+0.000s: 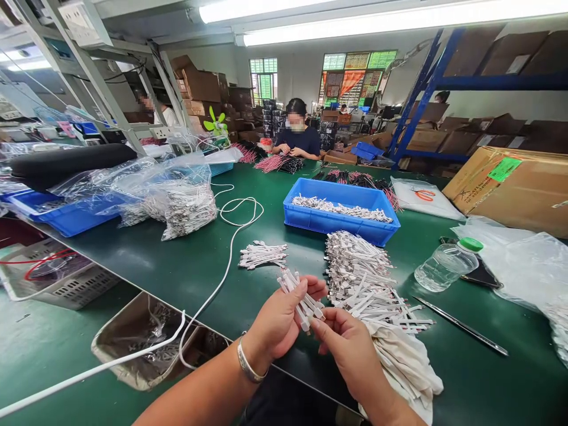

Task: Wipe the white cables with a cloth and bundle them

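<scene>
Fingers of the left hand (280, 316) clamp a bundle of short white cables (300, 297) above the worktop's (186, 266) near edge; the right hand's (348, 343) fingers pinch its lower connector ends.

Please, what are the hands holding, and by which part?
A bundle of short white cables: the left hand grips its middle, the right hand touches its near connector ends.
</scene>
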`<state>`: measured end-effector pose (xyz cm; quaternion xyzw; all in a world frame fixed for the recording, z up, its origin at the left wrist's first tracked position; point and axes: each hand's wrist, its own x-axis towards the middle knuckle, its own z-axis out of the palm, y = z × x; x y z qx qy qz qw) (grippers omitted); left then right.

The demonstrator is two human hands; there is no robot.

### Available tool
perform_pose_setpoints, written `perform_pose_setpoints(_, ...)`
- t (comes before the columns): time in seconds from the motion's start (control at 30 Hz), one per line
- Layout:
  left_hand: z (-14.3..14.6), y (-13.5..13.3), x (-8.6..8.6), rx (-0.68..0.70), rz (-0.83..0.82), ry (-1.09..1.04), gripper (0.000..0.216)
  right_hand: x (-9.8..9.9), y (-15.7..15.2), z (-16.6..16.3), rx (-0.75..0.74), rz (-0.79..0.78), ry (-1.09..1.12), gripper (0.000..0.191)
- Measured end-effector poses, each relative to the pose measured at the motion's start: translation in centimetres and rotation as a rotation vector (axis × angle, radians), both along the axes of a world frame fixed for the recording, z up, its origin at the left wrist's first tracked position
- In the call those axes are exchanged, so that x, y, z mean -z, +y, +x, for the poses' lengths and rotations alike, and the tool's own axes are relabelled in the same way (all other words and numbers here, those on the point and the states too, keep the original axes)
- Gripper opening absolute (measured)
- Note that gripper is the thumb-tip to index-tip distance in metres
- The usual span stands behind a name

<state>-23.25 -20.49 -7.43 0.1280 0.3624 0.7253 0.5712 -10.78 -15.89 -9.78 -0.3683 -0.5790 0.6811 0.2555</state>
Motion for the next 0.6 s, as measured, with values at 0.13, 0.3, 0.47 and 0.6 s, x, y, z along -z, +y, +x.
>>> perform_pose_setpoints(0.13,0.27,-0.02,0.06,-0.007,0.013,0.01,0.016,0.06,-0.26,-0.54,0.021,0.041,0.011,0.034)
perform_pose_setpoints(0.3,0.37,-0.06,0.2,-0.017,0.018,0.004,0.017,-0.06,-0.32,-0.32,-0.026,0.095,0.016,0.032)
perform_pose_setpoints(0.47,0.47,-0.09,0.5,-0.022,0.009,-0.014,0.017,0.1,-0.46,-0.01,-0.049,0.033,0.012,0.033)
perform_pose_setpoints(0.6,0.53,-0.15,0.59,0.011,0.001,-0.009,0.017,0.12,-0.67,0.1,-0.066,0.016,-0.04,0.035)
